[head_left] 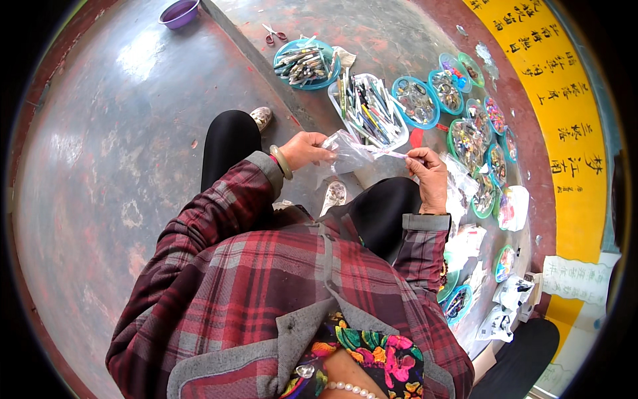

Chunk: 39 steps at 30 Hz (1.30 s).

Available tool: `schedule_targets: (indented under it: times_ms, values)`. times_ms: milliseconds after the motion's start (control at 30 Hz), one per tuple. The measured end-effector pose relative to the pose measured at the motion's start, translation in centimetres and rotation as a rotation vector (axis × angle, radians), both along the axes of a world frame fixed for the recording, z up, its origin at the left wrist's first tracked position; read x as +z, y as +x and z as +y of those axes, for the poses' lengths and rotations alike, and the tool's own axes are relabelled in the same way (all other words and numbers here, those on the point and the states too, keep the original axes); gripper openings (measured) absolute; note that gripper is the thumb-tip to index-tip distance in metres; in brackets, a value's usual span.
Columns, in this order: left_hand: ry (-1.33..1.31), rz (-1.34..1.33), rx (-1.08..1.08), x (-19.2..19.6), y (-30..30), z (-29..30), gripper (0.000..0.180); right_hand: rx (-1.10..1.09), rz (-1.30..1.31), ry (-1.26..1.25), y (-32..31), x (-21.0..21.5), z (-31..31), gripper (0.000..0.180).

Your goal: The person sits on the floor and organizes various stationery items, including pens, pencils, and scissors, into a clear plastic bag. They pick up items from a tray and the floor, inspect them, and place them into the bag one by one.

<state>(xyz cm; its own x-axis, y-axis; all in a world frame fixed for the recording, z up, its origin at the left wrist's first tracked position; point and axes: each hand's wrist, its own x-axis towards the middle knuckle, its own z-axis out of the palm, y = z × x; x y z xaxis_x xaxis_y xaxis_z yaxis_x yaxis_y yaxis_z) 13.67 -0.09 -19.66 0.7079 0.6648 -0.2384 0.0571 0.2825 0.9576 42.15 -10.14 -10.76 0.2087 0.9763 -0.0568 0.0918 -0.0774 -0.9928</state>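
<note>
My left hand (304,150) pinches the edge of a clear plastic bag (347,151) in front of my knees. Between thumb and fingers of my right hand (428,174) is the end of a slim pale pen (385,152) with pinkish marks. Its other end reaches left to the bag; whether it lies inside or behind the plastic I cannot tell. Just beyond the bag stands a white basket (403,141) full of pens. Farther off, a round blue basin (325,83) holds more pens in a heap.
Red-handled scissors (274,34) lie beyond the basin, and a purple basin (178,14) sits at the far left. Several round baskets of small parts, such as a blue one (435,117), spread to the right. Another person's dark-clothed leg (525,356) is at lower right.
</note>
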Motion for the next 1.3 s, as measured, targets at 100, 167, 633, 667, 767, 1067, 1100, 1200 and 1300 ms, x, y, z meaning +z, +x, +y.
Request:
schedule_targets:
  times_ms: [100,167,633,667,767,1067,1100,1200,1300]
  values:
    - [-0.004,0.002,-0.016,0.2,-0.1,-0.1,0.023,0.047,-0.102,-0.064,-0.4,0.8,-0.1,0.012]
    - [0.014,0.025,-0.036,0.2,-0.2,-0.1,0.022,0.139,-0.107,-0.065,-1.3,1.7,0.2,0.012]
    - [-0.085,-0.027,-0.104,0.5,-0.3,-0.5,0.025,0.143,0.005,-0.162,-4.6,2.3,3.3,0.018]
    - [-0.086,-0.045,-0.117,0.5,-0.3,-0.5,0.025,0.124,0.024,-0.162,-5.0,2.2,3.2,0.019]
    - [-0.082,-0.029,-0.104,0.4,-0.2,-0.5,0.023,0.098,0.062,-0.174,-5.7,1.6,3.2,0.02]
    - [-0.06,0.016,-0.11,0.8,-0.1,-0.5,0.023,0.129,-0.071,-0.112,-7.6,-1.1,3.7,0.014]
    - [-0.068,0.012,-0.108,1.0,-0.1,-0.6,0.023,0.117,-0.079,-0.082,-7.9,-1.4,3.8,0.014]
    - [-0.11,-0.019,-0.1,1.5,0.0,-0.7,0.023,0.08,-0.107,0.002,-8.7,-2.6,3.9,0.013]
    - [-0.182,-0.091,-0.092,1.3,0.1,-0.8,0.023,0.049,-0.144,0.062,-9.5,-3.6,3.9,0.014]
